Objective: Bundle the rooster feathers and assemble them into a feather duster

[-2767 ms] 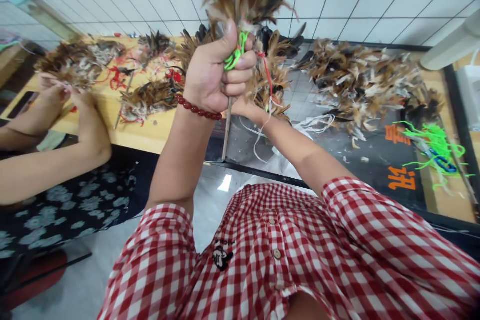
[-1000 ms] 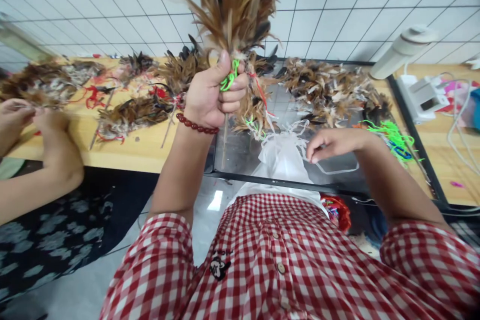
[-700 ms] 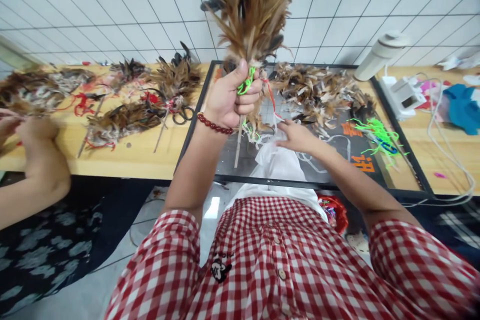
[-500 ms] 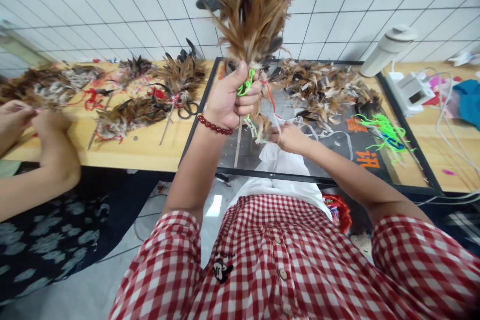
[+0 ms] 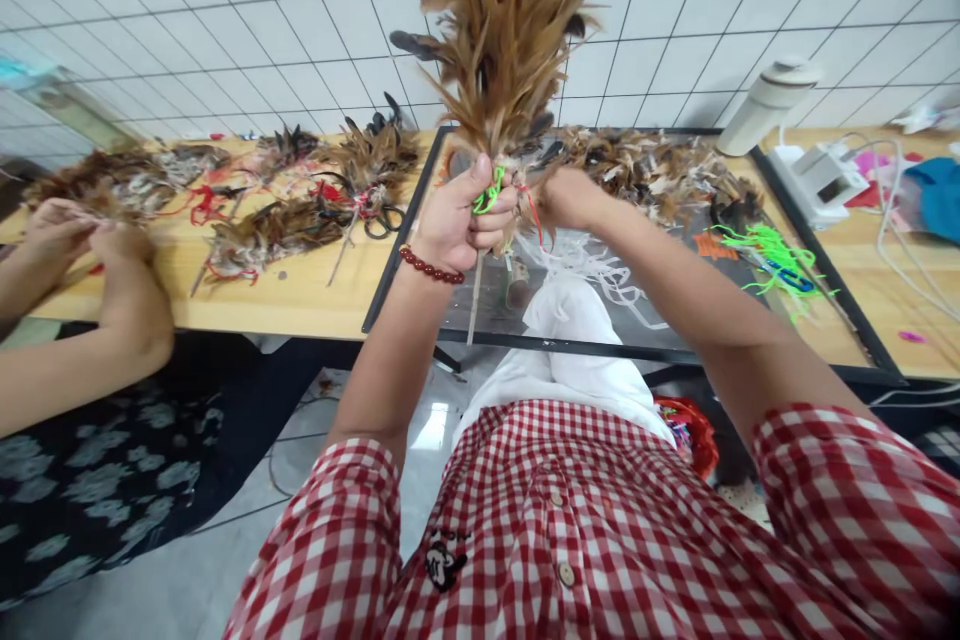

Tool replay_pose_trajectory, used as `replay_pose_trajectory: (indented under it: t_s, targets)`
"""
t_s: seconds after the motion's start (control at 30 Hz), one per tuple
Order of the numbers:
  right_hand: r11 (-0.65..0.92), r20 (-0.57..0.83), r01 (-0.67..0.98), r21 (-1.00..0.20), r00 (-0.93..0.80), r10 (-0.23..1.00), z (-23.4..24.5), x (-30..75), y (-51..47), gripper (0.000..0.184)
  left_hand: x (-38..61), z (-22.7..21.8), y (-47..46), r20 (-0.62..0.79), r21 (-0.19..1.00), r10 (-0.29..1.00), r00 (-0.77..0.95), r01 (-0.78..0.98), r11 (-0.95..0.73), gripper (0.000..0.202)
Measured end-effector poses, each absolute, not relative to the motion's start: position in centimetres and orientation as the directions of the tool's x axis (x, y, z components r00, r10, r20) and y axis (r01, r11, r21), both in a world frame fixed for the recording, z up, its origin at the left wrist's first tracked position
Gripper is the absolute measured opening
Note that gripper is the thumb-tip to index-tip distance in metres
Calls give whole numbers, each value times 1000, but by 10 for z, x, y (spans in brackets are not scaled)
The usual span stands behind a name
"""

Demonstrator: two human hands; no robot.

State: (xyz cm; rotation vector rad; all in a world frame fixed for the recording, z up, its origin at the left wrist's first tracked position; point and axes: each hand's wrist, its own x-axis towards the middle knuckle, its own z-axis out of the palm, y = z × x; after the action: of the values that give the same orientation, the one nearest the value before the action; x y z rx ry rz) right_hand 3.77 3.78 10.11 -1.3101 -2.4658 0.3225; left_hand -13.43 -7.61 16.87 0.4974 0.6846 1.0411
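My left hand (image 5: 459, 220) is closed in a fist around the base of a brown feather duster (image 5: 510, 30), which stands upright with its thin stick (image 5: 474, 295) pointing down. Green string (image 5: 491, 192) and red string (image 5: 531, 205) wrap the base by my fingers. My right hand (image 5: 568, 198) is raised against the right side of the duster's base, fingers curled toward the feathers; what they pinch is hidden. White strings (image 5: 600, 265) trail down from there onto the dark mat (image 5: 750, 305).
Loose brown feathers (image 5: 660, 170) pile on the mat's far side, with green string and blue scissors (image 5: 772, 260) at right. More feather bundles (image 5: 270, 225) and black scissors (image 5: 384, 218) lie on the wooden table (image 5: 285, 295). Another person's hands (image 5: 82, 230) work at left. A white appliance (image 5: 765, 105) stands right.
My right hand rose from the white strings on the mat up to the duster's base beside my left hand. The left hand kept its grip.
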Motion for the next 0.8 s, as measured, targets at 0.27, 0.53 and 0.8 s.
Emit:
replay_pose_trajectory:
  t_s: [0.27, 0.53, 0.8]
  targets:
    - [353, 166, 849, -392, -312, 935, 94, 76, 44, 39, -126, 141, -52, -227, 568, 906, 358, -706, 422, 41]
    - [437, -1, 899, 19, -437, 899, 63, 71, 62, 27, -154, 144, -77, -246, 617, 931, 269, -697, 364, 40]
    - [751, 103, 659, 53, -751, 652, 157, 98, 84, 18, -162, 143, -81, -225, 634, 948, 225, -705, 318, 46]
